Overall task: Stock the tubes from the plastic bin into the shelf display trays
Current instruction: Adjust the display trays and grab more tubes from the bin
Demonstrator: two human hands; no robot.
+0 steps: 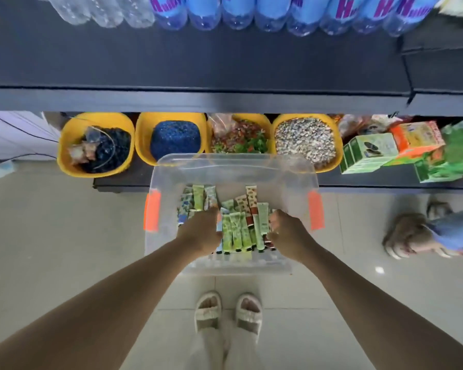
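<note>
Hands (pixel 202 232) (2) among binned tubes (pixel 237 231)

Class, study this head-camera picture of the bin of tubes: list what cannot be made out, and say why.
- Print on the tubes, head view: too small and blurred to read.
- Tubes under the left hand and right hand: hidden by the hands.
- Water bottles: cut off by the top edge.
- Green boxes: blurred, cut off at the right edge.

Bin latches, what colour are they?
Bright orange latches on both ends of the clear bin, seen in the head view.
</note>
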